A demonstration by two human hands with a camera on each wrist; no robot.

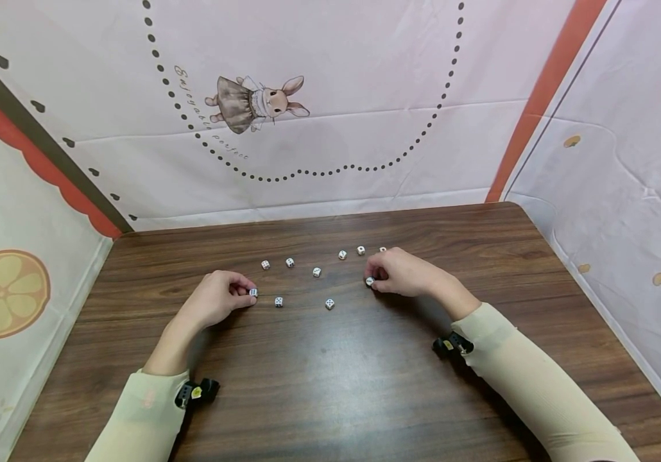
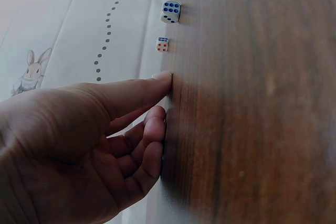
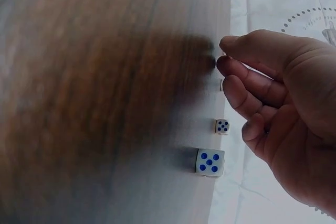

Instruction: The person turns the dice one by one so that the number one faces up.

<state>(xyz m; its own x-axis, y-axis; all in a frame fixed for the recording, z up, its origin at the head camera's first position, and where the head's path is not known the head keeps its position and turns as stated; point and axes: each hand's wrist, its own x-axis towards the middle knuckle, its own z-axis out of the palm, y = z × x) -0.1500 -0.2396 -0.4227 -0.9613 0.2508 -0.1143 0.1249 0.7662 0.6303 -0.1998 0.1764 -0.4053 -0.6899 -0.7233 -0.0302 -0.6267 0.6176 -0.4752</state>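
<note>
Near the left end of a scatter of small white dice, my left hand (image 1: pixel 215 300) pinches a die (image 1: pixel 253 292) between thumb and fingers at the tabletop. In the left wrist view the left hand (image 2: pixel 89 135) hides that die. My right hand (image 1: pixel 405 273) pinches another die (image 1: pixel 369 282) low over the wood, with its fingertips close together. The right wrist view shows the right hand (image 3: pixel 283 98), but the held die is hardly visible there. Between the hands lie a die (image 1: pixel 279 302) beside the left fingertips and a die (image 1: pixel 330 304) in the middle.
Farther back lie more dice, among them a die (image 1: pixel 266 264), a die (image 1: pixel 290 262), a die (image 1: pixel 316 272), a die (image 1: pixel 342 255) and a die (image 1: pixel 361 250). One die (image 1: pixel 383 249) is partly behind the right hand. A printed cloth (image 1: pixel 330 147) borders the brown wooden table (image 1: pixel 330 398).
</note>
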